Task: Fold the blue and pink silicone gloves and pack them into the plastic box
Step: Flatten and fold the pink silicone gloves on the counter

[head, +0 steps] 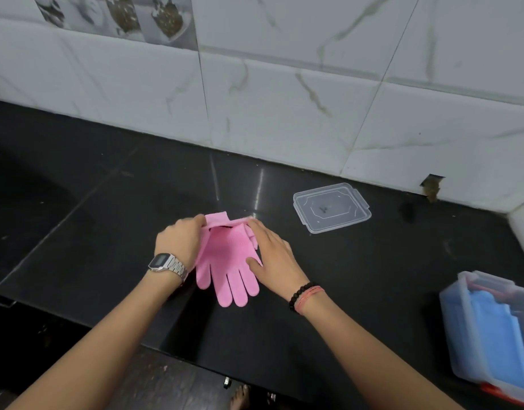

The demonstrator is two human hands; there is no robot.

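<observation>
Left hand [180, 238]: at 9 o'clock of the pink glove [228, 270]; fingers curled, pinching the cuff edge and lifting it; wrist carries a watch [166, 265].
Pink glove: centre of the black counter [77, 187]; long axis runs 12 to 6 o'clock, cuff far, fingers toward the person; more pink shows beneath at its 2 o'clock, likely the second glove.
Right hand [274, 255]: at 3 o'clock of the glove; fingers straight, pressing flat on its edge; bead bracelet [302, 294] at the wrist.
Fold relation: both hands equally near; cuff apparently to travel toward 6 o'clock.
Lid [331, 207]: 2 o'clock of the glove, well apart.
Box [491, 329]: 4 o'clock, far right, holding blue gloves [497, 327].
</observation>
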